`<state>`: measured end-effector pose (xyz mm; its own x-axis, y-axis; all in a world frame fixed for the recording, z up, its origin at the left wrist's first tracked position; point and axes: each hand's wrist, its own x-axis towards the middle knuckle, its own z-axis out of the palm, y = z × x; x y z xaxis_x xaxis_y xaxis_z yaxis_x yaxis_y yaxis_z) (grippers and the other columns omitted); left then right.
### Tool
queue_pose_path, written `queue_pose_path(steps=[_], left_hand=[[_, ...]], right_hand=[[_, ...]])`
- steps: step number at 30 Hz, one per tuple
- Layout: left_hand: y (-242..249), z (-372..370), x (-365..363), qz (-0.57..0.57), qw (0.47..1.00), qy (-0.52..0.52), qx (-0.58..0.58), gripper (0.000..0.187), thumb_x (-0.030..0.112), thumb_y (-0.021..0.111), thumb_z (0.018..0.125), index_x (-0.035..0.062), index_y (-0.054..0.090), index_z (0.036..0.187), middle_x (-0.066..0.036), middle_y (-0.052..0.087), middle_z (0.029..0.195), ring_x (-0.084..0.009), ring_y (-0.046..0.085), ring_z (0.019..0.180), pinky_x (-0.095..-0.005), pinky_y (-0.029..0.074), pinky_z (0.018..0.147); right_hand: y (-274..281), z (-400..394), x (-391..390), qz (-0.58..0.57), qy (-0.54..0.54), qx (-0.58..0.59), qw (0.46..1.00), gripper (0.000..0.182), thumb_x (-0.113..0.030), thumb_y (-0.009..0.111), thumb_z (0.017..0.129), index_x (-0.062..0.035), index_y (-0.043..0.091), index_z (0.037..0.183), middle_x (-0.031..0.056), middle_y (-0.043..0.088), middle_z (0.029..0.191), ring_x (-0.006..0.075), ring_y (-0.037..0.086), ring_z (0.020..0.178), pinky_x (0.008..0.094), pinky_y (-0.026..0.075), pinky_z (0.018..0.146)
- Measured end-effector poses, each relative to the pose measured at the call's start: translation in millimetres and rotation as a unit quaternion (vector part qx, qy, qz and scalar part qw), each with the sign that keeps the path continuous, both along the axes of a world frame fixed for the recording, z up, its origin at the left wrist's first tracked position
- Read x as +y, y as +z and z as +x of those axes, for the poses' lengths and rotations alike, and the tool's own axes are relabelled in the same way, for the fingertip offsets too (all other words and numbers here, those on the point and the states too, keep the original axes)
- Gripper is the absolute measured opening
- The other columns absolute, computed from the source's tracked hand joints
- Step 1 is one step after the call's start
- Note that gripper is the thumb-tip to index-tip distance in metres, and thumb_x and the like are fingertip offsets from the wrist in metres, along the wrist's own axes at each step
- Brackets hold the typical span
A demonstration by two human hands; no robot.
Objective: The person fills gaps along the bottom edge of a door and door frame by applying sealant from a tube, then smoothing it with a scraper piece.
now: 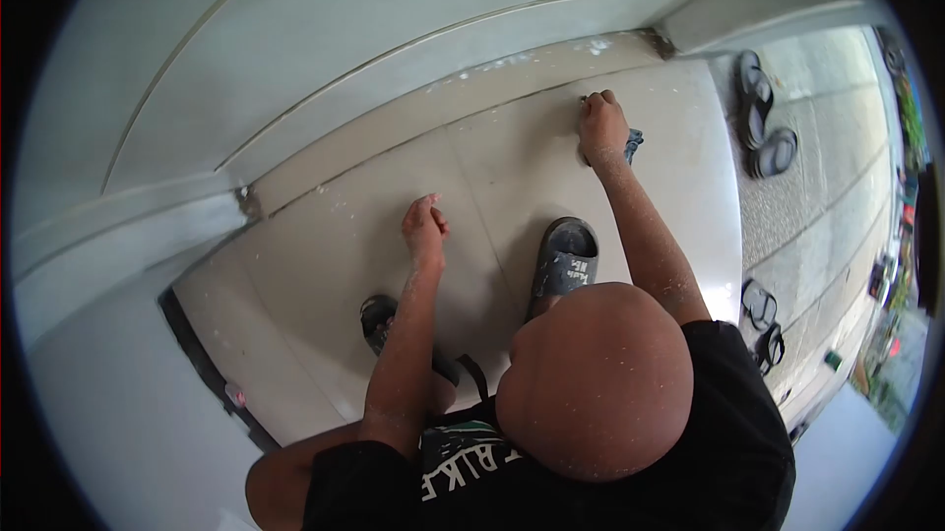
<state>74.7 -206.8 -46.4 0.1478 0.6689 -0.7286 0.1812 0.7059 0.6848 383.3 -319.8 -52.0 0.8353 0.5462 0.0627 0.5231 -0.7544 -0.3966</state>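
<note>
My left hand (425, 232) hovers above the pale tiled floor (394, 172), its fingers curled together; whether anything is between them is too small to tell. Farther forward and to the right, my right hand (601, 125) is closed low over the floor tiles. A bluish-grey cloth-like item (634, 143) shows beside and partly behind my right wrist. What the right fingers hold is hidden. White specks cover both forearms.
A dark slipper (566, 255) is on one foot, another (375, 322) on the other. A bent knee (600, 383) fills the lower middle. Ahead stands a pale panelled door (325, 29). Sandals (756, 103) lie beyond the tile edge at right.
</note>
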Motion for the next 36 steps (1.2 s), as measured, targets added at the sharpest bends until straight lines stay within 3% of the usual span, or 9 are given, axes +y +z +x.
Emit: queue_pose_path(steps=[6,14,16,19,21,24,29,33,36], left_hand=[[-2.0,-7.1,-33.6,0.055,0.998,0.042,0.015,0.019,0.023,0.055,0.095,0.0086,0.064,0.087,0.001,0.052,0.062,-0.0096,0.049,0.049,-0.0264,0.040,0.046],[-3.8,-3.3,-19.3,0.173,0.983,-0.022,-0.062,0.028,0.023,0.058,0.099,0.0012,0.057,0.117,-0.007,0.064,0.095,-0.0130,0.062,0.079,-0.0265,0.052,0.070],[9.3,9.4,-14.4,0.229,0.961,-0.087,-0.125,0.034,0.023,0.060,0.099,0.0008,0.053,0.123,-0.008,0.064,0.101,-0.0142,0.063,0.085,-0.0272,0.052,0.077],[45.2,31.6,-7.2,0.286,0.918,-0.198,-0.192,0.048,0.025,0.064,0.098,0.0004,0.046,0.135,-0.010,0.066,0.108,-0.0156,0.064,0.092,-0.0282,0.052,0.086],[57.5,50.2,0.5,0.233,0.913,-0.235,-0.240,0.046,0.027,0.063,0.099,-0.0003,0.048,0.133,-0.008,0.067,0.107,-0.0129,0.062,0.093,-0.0271,0.050,0.085],[111.8,75.9,20.4,0.141,0.894,-0.296,-0.304,0.034,0.025,0.061,0.101,-0.0007,0.057,0.123,-0.003,0.066,0.105,-0.0080,0.059,0.092,-0.0260,0.049,0.082],[156.9,140.8,31.9,0.121,0.845,-0.374,-0.362,0.027,0.022,0.060,0.101,0.0002,0.061,0.116,-0.001,0.064,0.102,-0.0064,0.057,0.086,-0.0253,0.049,0.076],[228.6,187.5,26.2,0.135,0.788,-0.514,-0.310,0.024,0.022,0.060,0.100,0.0003,0.062,0.110,0.000,0.063,0.095,-0.0073,0.056,0.082,-0.0244,0.047,0.073],[283.4,196.3,17.1,0.173,0.767,-0.573,-0.232,0.024,0.023,0.062,0.099,0.0000,0.063,0.105,0.000,0.063,0.091,-0.0078,0.056,0.080,-0.0246,0.047,0.072]], right_hand=[[-24.8,-181.8,116.2,0.011,0.362,0.041,0.931,0.011,-0.009,0.057,0.085,-0.0070,0.066,0.091,0.0115,0.062,0.101,0.0316,0.064,0.096,0.0444,0.056,0.079],[31.5,-139.8,82.7,0.146,0.189,0.425,0.873,0.006,-0.005,0.064,0.092,-0.0024,0.060,0.096,0.0038,0.059,0.097,0.0139,0.061,0.096,0.0311,0.053,0.081],[53.2,-128.0,60.7,0.336,0.118,0.576,0.736,0.024,0.000,0.064,0.093,-0.0062,0.050,0.110,0.0028,0.053,0.103,0.0097,0.056,0.098,0.0275,0.052,0.085],[93.5,-117.4,40.3,0.390,0.107,0.574,0.712,0.042,0.006,0.064,0.090,-0.0100,0.039,0.120,0.0045,0.050,0.111,0.0117,0.056,0.101,0.0278,0.051,0.088],[117.1,-103.8,24.7,0.402,0.102,0.569,0.710,0.045,-0.001,0.064,0.094,-0.0110,0.038,0.128,0.0087,0.049,0.125,0.0209,0.058,0.115,0.0331,0.050,0.096],[174.0,-77.3,0.9,0.571,0.050,0.660,0.486,0.058,-0.043,0.052,0.102,-0.0144,0.031,0.146,0.0182,0.037,0.151,0.0418,0.036,0.142,0.0541,0.035,0.116],[290.2,-47.8,-49.2,0.666,0.066,0.656,0.350,0.079,-0.071,0.036,0.096,-0.0169,0.029,0.153,0.0194,0.026,0.160,0.0395,0.026,0.147,0.0582,0.023,0.120],[382.3,-44.7,-84.9,0.700,0.086,0.563,0.432,0.079,-0.063,0.034,0.101,-0.0152,0.010,0.159,0.0165,0.024,0.162,0.0357,0.020,0.150,0.0570,0.018,0.122],[441.5,-48.9,-118.6,0.686,-0.014,0.502,0.527,0.065,-0.022,0.063,0.098,-0.0093,0.027,0.151,0.0147,0.057,0.132,0.0243,0.060,0.117,0.0422,0.052,0.099]])
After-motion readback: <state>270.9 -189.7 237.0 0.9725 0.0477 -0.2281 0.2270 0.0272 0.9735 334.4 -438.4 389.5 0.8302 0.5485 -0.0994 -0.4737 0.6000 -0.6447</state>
